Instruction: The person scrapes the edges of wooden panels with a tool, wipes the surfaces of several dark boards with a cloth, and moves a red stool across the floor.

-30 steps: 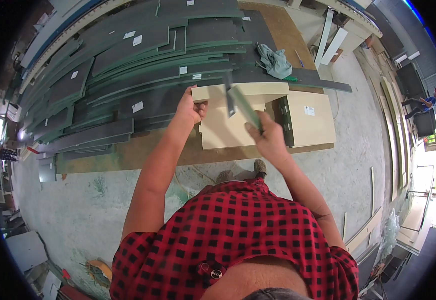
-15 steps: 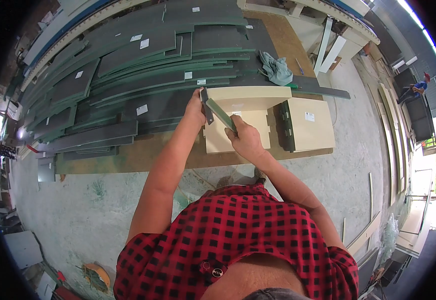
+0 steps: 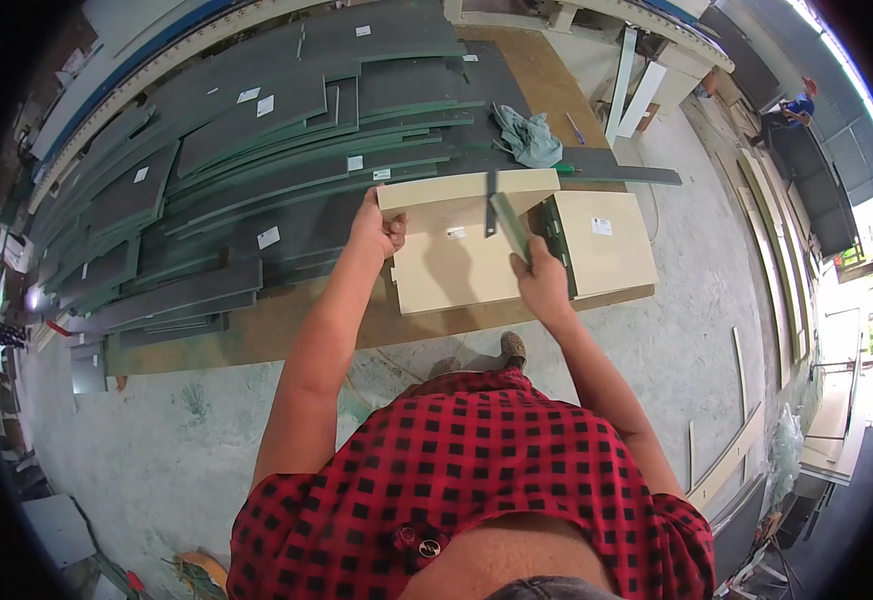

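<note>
My left hand [image 3: 378, 228] is closed around the left end of a cream panel [image 3: 431, 192] that stands on edge. Below it lies a flat cream board [image 3: 451, 285] with a small white label. In my right hand [image 3: 544, 280] is a hammer-like tool [image 3: 511, 222]: a flat green handle with a narrow dark metal strip across its far end. That strip overlaps the standing panel in this view. Just right of the tool sits another cream board [image 3: 611, 260] with a dark, notched left edge and a white label.
Dark boards with green edges [image 3: 256, 150] lie stacked across the brown work surface [image 3: 286, 318]. A grey-green cloth [image 3: 528, 135] rests behind the cream panels, near a green-handled tool [image 3: 566, 168]. Another person [image 3: 796, 108] is at the far right. Long strips [image 3: 771, 250] lie on the right.
My right hand has carried the tool to the right, away from my left hand. My left hand now grips the standing panel's left end. The whole view has shifted slightly.
</note>
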Available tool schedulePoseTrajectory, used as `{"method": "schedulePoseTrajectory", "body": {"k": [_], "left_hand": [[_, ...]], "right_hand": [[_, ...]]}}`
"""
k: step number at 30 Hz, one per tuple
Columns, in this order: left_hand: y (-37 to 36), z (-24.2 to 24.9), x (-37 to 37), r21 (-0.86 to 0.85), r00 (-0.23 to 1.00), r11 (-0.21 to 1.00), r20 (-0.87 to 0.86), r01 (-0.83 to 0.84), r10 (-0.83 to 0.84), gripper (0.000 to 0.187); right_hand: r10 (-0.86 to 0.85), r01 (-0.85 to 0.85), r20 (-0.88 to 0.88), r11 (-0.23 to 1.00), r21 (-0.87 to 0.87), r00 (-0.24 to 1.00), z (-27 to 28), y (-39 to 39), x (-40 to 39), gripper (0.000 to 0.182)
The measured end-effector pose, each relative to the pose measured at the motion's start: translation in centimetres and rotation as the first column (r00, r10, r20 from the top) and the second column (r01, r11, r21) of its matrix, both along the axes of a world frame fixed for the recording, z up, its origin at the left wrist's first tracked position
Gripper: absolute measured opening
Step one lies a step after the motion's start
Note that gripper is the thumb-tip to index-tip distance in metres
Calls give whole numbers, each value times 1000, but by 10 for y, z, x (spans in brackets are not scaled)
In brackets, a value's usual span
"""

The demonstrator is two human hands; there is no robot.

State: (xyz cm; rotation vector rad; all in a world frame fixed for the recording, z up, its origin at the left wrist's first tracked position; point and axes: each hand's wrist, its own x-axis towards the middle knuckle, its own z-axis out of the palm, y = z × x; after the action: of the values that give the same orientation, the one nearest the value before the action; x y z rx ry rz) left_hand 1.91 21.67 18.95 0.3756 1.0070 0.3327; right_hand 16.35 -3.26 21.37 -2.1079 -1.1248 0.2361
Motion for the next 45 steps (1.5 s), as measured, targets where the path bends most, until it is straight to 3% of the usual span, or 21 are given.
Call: {"method": "schedulePoseTrajectory", "body": {"k": [6, 10, 13, 15, 17, 20, 24, 33, 36, 39, 41, 45], "left_hand": [[-2, 3, 1, 13, 1000, 1000, 19, 6, -6, 38], [-2, 3, 1, 8, 1000, 1000, 15, 14, -14, 37], [0, 0, 1, 6, 1000, 1000, 14, -5, 5, 36], [-2, 5, 2, 10, 1000, 1000, -12, -16, 16, 36], [-5, 8, 3, 15, 999, 1000, -38, -23, 24, 36], [-7, 8, 3, 32, 999, 999, -19, -35, 36, 36], [-2, -1, 1, 14, 1000, 1000, 7, -27, 27, 36], [-4, 0, 0, 4, 1000, 1000, -3, -20, 20, 38], [-3, -2, 1, 1, 1000, 1000, -2, -19, 19, 37], [-4, -1, 1, -3, 1000, 1000, -9, -30, 30, 36], [-5, 0, 1, 0, 999, 999, -9, -38, 38, 36], [-6, 0, 1, 9, 999, 999, -19, -38, 38, 35]], "right_hand": [[-218, 224, -73, 971, 79, 973, -30, -26, 52, 25], [-251, 258, -70, 955, 144, 966, -9, -18, 32, 26], [-9, 6, 14, 981, 193, 1000, 11, 1, -10, 28], [76, -76, -112, 997, -3, 991, 31, 16, -36, 30], [190, -187, -32, 979, 79, 981, 25, 30, -48, 29], [258, -258, -13, 966, 14, 966, 20, 45, -53, 27], [248, -250, 43, 967, 56, 968, 13, 44, -46, 26], [-62, 70, -86, 994, 85, 994, -14, -21, 25, 32], [-156, 177, -209, 981, 84, 965, -26, -34, 43, 32], [-220, 265, -304, 957, 116, 927, -3, -37, 28, 30], [-84, 108, -112, 968, 225, 990, -2, -25, 11, 30], [138, -128, -90, 986, 110, 986, 28, 5, -36, 31]]}}
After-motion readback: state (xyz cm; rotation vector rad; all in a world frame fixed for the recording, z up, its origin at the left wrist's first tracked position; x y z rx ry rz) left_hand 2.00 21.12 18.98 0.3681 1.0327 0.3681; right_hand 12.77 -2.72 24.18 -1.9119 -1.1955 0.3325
